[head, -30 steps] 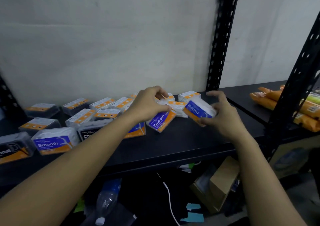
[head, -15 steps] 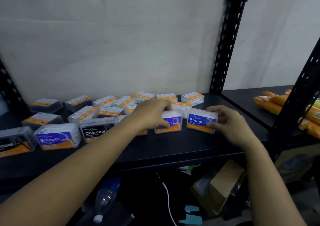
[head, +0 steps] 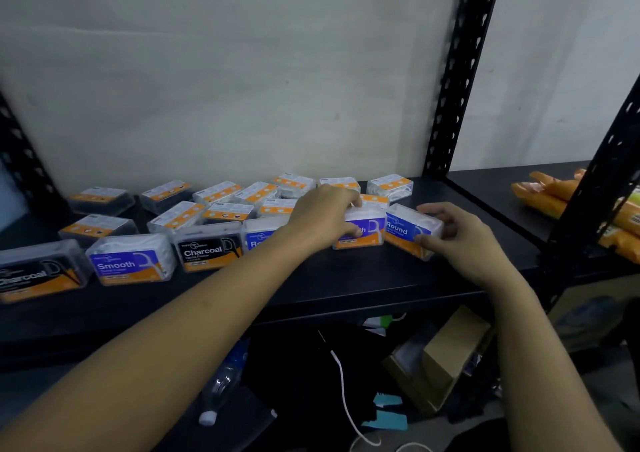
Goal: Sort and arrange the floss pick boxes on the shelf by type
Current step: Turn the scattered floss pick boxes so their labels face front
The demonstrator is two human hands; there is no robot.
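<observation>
Several floss pick boxes lie on the black shelf (head: 346, 289). My left hand (head: 322, 218) grips the top of a blue Smooth box (head: 363, 232) standing upright on the shelf. Right beside it my right hand (head: 460, 240) holds a blue Round box (head: 403, 232) by its right end, the box resting on the shelf. Along the front row to the left stand a Charcoal box (head: 207, 249), another Smooth box (head: 130, 263), a second Charcoal box (head: 38, 273) and a blue box (head: 261, 235) half hidden by my forearm. More boxes lie flat behind.
A black perforated upright (head: 457, 81) rises at the shelf's back right; another (head: 599, 174) stands at the right front. Orange packets (head: 554, 195) lie on the neighbouring shelf. Below are a cardboard box (head: 446, 358), a plastic bottle (head: 221, 389) and a white cable (head: 343, 392).
Both boxes came down from tilted in the air to standing side by side on the shelf. My hands stayed on them and shifted slightly right.
</observation>
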